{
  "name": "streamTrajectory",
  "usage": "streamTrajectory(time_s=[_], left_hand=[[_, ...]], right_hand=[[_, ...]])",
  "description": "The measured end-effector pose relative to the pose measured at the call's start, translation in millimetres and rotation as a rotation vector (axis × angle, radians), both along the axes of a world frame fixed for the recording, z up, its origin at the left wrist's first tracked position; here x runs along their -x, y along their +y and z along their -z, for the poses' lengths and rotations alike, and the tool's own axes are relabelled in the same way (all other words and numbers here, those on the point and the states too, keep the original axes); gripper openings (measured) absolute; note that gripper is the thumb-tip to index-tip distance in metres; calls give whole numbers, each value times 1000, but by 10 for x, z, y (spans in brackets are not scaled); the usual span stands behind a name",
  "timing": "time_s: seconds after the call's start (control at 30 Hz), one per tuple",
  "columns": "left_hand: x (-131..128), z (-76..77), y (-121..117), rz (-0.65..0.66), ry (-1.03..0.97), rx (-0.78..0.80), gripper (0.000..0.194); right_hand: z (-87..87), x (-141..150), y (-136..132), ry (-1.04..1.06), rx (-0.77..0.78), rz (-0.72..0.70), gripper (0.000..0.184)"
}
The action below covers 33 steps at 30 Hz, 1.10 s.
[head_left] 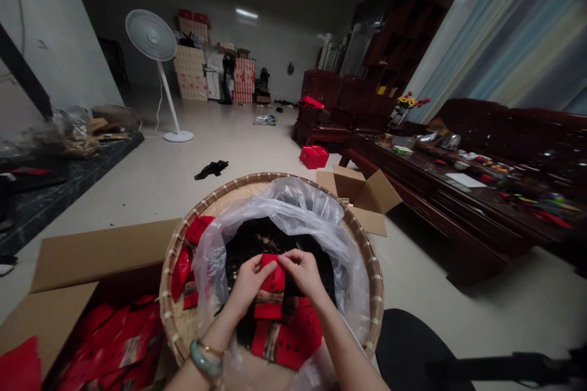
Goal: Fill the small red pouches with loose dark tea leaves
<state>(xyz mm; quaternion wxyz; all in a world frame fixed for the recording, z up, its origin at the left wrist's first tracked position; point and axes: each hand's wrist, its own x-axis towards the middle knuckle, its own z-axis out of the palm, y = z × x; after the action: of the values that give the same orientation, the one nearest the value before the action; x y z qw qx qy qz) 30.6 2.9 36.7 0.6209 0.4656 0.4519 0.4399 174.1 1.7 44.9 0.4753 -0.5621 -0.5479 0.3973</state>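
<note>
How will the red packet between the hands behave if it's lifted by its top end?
The red packet is probably light: the left hand and right hand hold it near the top with just their fingers. Its flat shape and fairly straight edges suggest it would flex slightly rather than flop.

Head-worn view, forward and down
</note>
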Motion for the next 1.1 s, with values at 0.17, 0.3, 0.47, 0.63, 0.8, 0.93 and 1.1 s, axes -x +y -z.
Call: streamTrajectory(time_s=[0.17,0.3,0.47,0.63,0.8,0.93,1.1], left_hand=[[-1,35,-9,-32,-115,133,41],[-9,84,3,-60,-108,147,42],[-18,111,-12,-34,-120,159,40],[-12,132,-25,-23,-132,209,41],[38,91,-73,166,-226,245,46],[61,76,-120,241,-220,246,48],[57,113,-126,244,-185,210,46]], right_hand=[[29,-18,-2,78,80,-15,25],[63,23,4,159,187,-36,32],[94,29,9,215,247,-17,36],[121,44,-1,277,280,-7,37],[146,18,24,271,224,51,37],[156,-26,55,270,198,76,37],[180,-35,65,250,207,69,36]])
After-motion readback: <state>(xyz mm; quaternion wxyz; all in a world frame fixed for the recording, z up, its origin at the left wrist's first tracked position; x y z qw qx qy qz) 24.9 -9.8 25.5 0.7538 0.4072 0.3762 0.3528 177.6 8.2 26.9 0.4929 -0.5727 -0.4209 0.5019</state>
